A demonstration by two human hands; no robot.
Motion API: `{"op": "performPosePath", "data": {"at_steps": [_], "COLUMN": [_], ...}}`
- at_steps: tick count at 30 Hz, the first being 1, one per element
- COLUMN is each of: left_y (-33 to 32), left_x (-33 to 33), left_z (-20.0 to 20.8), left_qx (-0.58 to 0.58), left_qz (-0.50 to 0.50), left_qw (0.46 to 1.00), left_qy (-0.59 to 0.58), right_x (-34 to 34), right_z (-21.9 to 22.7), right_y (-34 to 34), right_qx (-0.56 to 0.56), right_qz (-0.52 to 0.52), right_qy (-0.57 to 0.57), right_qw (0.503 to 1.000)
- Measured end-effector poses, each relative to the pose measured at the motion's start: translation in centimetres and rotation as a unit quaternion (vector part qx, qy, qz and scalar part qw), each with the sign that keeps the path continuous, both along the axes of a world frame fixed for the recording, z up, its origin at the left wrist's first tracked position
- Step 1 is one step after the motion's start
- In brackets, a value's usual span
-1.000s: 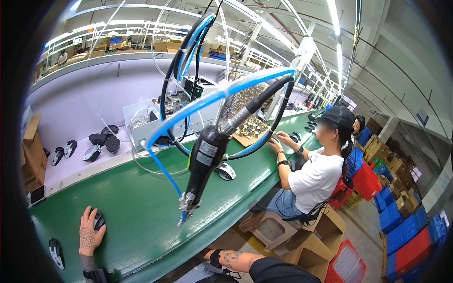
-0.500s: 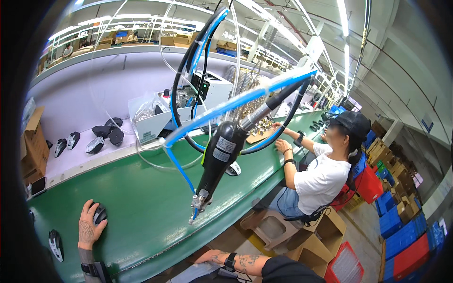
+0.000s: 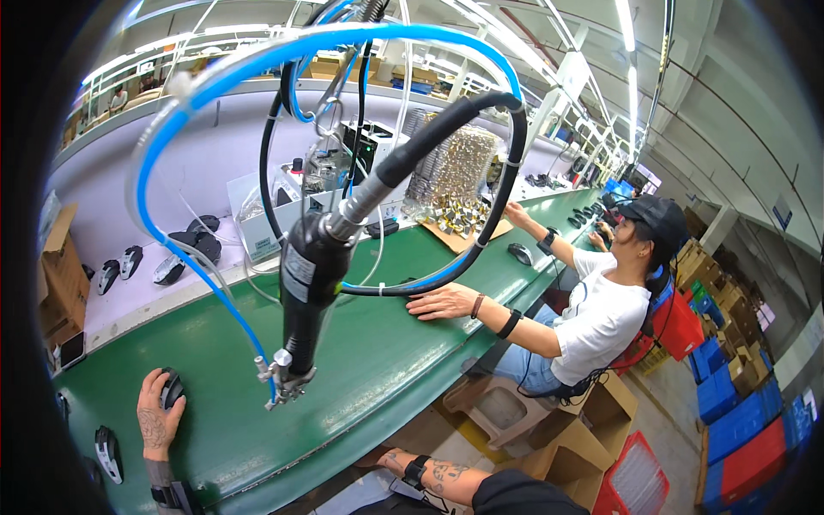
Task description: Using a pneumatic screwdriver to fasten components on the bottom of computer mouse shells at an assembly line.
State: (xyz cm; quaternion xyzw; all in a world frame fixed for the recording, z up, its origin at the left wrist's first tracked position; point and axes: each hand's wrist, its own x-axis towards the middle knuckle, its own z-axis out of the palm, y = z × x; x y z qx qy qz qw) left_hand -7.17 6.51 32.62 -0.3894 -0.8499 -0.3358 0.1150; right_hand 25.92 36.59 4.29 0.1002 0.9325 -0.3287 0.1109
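Note:
At the left of the green work surface, my left hand [image 3: 157, 412] is curled around a black computer mouse [image 3: 172, 389], fingers along one side and thumb on the other. Beside it lies a grey-and-black mouse [image 3: 108, 453] that nobody touches. My right hand [image 3: 374, 457] is low, by the front edge of the bench; its fingers are hidden and anything in them cannot be seen. Over the bench hangs a black power screwdriver [image 3: 311, 279] with a metal tip and a blue air hose [image 3: 343, 36], held by neither of my hands.
A co-worker [image 3: 601, 300] sits at the right with one hand [image 3: 446, 302] on the green belt [image 3: 369, 369]. Beyond that hand, a cardboard sheet [image 3: 446, 238] bears small metal parts. Several mice [image 3: 206, 245] rest on the back ledge. Open cartons [image 3: 558, 455] stand below the bench.
The hanging screwdriver has swung left, and its hose loop has risen. The co-worker's nearer hand has moved left along the belt. My left hand stays on the mouse, barely shifted.

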Motion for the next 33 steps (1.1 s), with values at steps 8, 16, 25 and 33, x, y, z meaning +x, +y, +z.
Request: {"op": "performPosePath", "data": {"at_steps": [8,16,25,33], "left_y": [-1.2,0.0,-2.9,0.5], "left_x": [-1.8,-1.1,-0.8,6.1], "left_z": [-1.7,-1.4,-0.7,9.7], "left_qx": [-0.018,-0.092,-0.115,0.119], "left_qz": [0.084,0.039,0.062,-0.483], "left_qw": [0.996,0.995,0.991,0.763], "left_qy": [0.039,0.011,0.027,-0.414], "right_x": [-0.2,0.4,-1.8,-2.8], "right_z": [1.6,21.5,30.7,33.8], "right_y": [-3.2,-7.2,-7.3,-3.3], "right_qx": [0.025,-0.135,-0.212,-0.482], "right_qz": [0.058,0.157,0.364,0.201], "right_qy": [-0.103,-0.013,-0.032,0.067], "right_qw": [0.993,0.978,0.906,0.850]}}
